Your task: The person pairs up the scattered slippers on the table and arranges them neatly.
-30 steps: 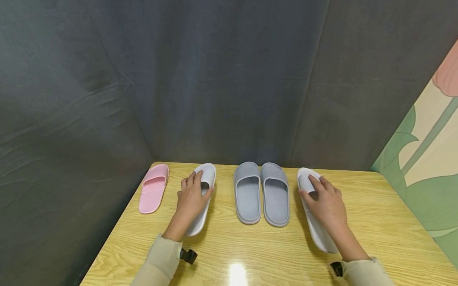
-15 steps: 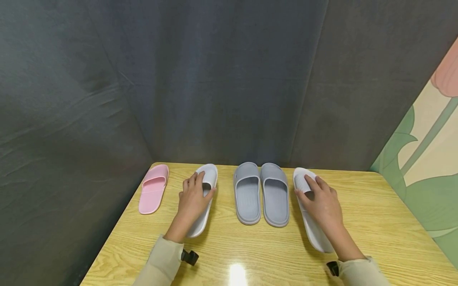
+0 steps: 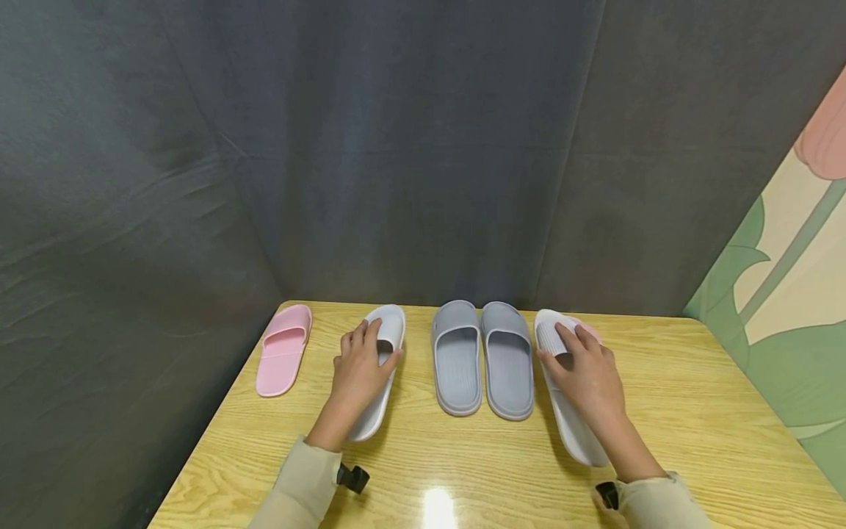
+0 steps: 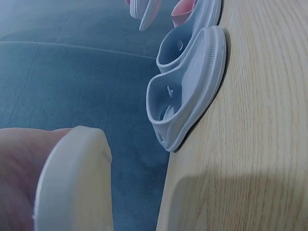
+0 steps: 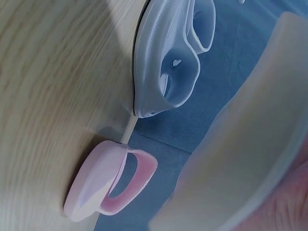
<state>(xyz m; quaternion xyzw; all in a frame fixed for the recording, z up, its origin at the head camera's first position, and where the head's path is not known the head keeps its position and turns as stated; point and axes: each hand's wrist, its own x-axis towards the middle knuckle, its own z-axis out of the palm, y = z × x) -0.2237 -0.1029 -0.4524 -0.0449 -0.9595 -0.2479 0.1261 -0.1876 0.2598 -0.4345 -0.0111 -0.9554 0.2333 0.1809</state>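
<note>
My left hand (image 3: 360, 367) grips a white slipper (image 3: 377, 415) by its strap, fingers on top and thumb at the right side. My right hand (image 3: 590, 375) holds another white slipper (image 3: 578, 433) around its strap, with the toe pointing away and to the left. Both slippers are raised off the table; in the left wrist view, the left white slipper (image 4: 77, 178) fills the near corner. Between the hands, two grey slippers (image 3: 457, 367) lie side by side on the table. Behind the right-hand slipper, a pink slipper (image 5: 96, 183) is mostly hidden in the head view.
Another pink slipper (image 3: 284, 353) lies at the far left of the wooden table (image 3: 410, 470). A dark grey curtain (image 3: 410, 162) hangs along the back and left edges. A painted wall (image 3: 793, 294) stands at the right.
Both white slippers have moved inward: the left one slightly right, the right one left toward the grey pair. A pink edge has come into sight behind the right-hand slipper.
</note>
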